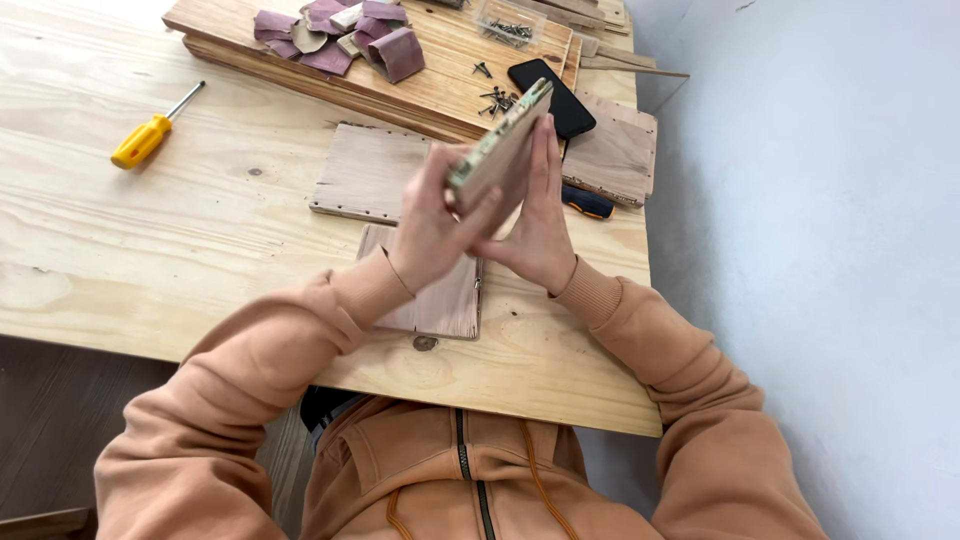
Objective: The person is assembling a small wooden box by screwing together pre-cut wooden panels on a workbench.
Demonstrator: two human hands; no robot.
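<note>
Wood panel (500, 150) held tilted above table (200, 230) btwn both hands: left hand (432, 232) grips its lower edge, right hand (540, 225) flat against its side. Yellow screwdriver (150, 132) far left.

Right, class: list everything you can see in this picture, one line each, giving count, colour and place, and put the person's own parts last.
Wooden panel: one, light brown, held up on edge between both hands.
Flat boards: several, brown, lying on the table under and beyond the hands.
Screwdriver: one, yellow handle, table's left part.
Sandpaper pieces: several, maroon, on the far stacked planks.
Loose screws: a small scatter, dark, beside the phone.
Screw box: one, clear, far edge.
Phone: one, black, behind the panel.
Tool handle: one, dark blue with orange, right of the hands.
Table: one, pale pine.
Sleeves: two, orange-brown.
Left hand: gripping the panel.
Right hand: flat against the panel.
</note>
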